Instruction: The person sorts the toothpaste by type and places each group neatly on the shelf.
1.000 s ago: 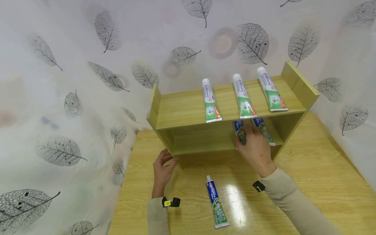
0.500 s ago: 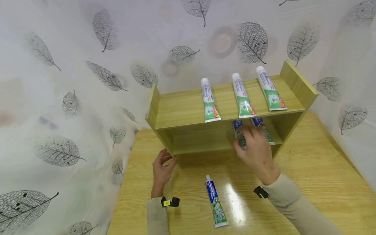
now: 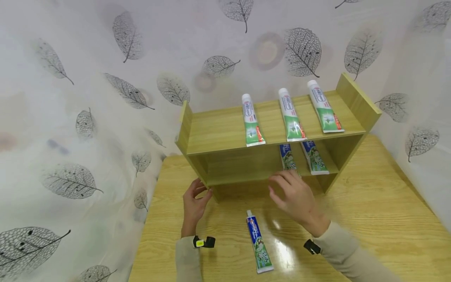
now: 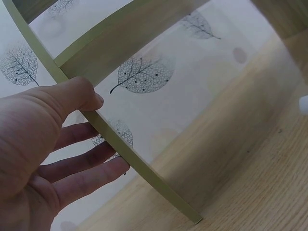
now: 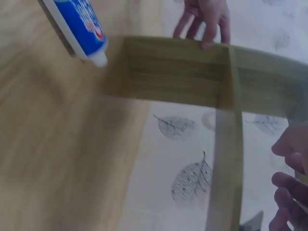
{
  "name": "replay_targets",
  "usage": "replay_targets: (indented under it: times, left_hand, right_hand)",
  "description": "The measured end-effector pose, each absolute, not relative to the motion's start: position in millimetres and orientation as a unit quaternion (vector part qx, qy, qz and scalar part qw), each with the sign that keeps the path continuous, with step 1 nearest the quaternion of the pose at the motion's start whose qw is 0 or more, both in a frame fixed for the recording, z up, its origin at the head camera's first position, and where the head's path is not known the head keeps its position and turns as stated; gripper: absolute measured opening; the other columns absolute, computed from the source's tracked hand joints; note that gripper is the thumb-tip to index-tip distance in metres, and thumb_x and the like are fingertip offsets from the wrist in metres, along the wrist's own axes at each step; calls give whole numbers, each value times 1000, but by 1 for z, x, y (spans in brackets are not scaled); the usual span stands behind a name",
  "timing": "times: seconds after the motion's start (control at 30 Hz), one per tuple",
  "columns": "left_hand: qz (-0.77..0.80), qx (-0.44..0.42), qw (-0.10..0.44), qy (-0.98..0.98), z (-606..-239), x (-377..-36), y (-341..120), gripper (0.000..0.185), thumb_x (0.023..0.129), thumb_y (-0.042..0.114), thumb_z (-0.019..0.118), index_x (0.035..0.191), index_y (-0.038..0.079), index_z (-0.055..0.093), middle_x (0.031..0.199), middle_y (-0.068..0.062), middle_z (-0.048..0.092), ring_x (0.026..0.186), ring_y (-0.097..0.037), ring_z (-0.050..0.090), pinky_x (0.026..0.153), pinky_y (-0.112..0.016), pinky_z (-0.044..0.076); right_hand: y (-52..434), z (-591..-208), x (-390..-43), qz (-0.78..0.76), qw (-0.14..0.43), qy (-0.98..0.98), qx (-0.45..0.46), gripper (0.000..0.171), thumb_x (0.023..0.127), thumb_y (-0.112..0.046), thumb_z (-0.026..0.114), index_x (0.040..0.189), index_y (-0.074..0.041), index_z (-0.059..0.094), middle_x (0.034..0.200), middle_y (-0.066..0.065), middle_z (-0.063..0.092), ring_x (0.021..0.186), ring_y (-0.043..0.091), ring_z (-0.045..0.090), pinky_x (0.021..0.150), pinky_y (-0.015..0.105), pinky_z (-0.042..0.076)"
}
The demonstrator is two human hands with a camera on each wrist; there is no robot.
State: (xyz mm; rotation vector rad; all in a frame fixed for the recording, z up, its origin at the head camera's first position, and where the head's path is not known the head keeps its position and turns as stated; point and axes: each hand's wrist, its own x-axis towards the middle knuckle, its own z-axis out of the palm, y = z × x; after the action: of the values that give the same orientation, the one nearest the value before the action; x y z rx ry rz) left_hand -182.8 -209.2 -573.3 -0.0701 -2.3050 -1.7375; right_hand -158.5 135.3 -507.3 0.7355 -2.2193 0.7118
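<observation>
From the head view I judged the job mostly done: three green tubes point(image 3: 290, 115) lay on the shelf point(image 3: 218, 135) top, two blue ones point(image 3: 314, 157) below, one tube point(image 3: 258, 246) left on the glossy wood-grain surface point(image 3: 380, 219). My right hand point(image 3: 296, 197) hovered, fingers relaxed, holding nothing. In the left wrist view, my left hand point(image 4: 43, 144) gripped the shelf's thin side panel point(image 4: 115, 144). The right wrist view showed the tube's white cap point(image 5: 99, 58).
</observation>
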Motion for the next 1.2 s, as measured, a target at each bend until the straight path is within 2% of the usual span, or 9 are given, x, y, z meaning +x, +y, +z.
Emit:
replay_targets:
  times: [0.43,0.67,0.9,1.2]
  left_hand:
    - [-596,-23,130,-792,-575,-183,-209,46,96,0,81,140,11,72,118,-19,76,110,-32,78,75,-22,64]
    - [-590,-21,126,-797,-575,-183,-208,48,96,3,82,142,13,71,119,-19,76,113,-35,77,76,-22,64]
    - [-591,-22,122,-797,-575,-182,-208,51,95,0,82,142,16,72,119,-18,76,114,-41,76,76,-22,64]
    - [-591,-20,125,-797,-574,-182,-209,50,94,0,82,142,14,72,119,-18,76,114,-41,76,76,-23,64]
  right_hand:
    - [112,-550,-128,288,287,-867,287,31,77,-8,88,106,-7,76,104,3,75,97,20,69,76,33,64]
    - [104,-563,-116,289,284,-864,299,33,74,-7,91,103,-9,76,101,0,76,92,16,69,76,33,63]
    - [99,-575,-107,290,255,-874,295,32,75,-9,93,102,-13,76,101,-3,75,94,13,69,80,32,62]
    - [94,-587,-96,290,214,-889,283,30,75,-12,96,99,-15,79,100,-6,75,95,11,70,81,31,63]
